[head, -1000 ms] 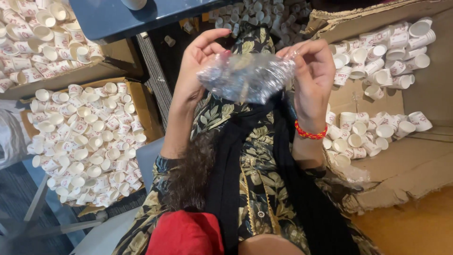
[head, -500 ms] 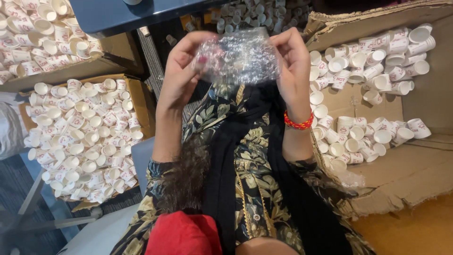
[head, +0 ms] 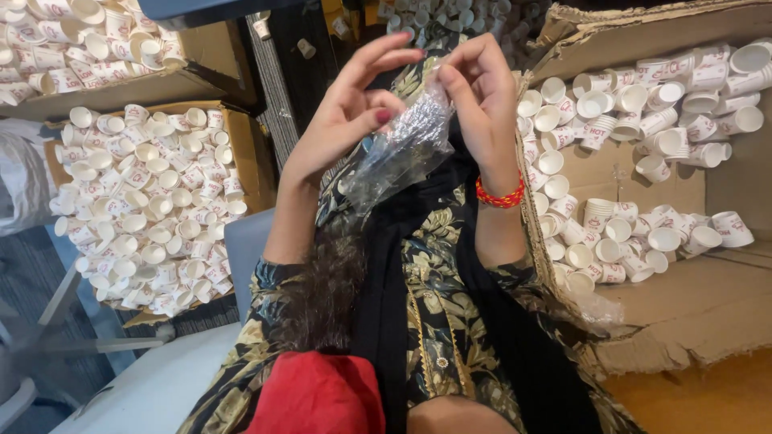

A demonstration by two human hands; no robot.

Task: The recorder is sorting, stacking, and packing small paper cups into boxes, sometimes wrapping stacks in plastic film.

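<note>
Clear crinkled plastic bag (head: 400, 153), judged light, limp and slippery, best held at its top edge, pinched there between left hand (head: 350, 120) and right hand (head: 482, 100), white paper cups (head: 145, 201) lying well aside.

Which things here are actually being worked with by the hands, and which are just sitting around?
In hand:
clear plastic bag, pinched at its top by left hand and right hand

Lying about:
left box of paper cups
right box of paper cups
upper-left box of cups
</note>
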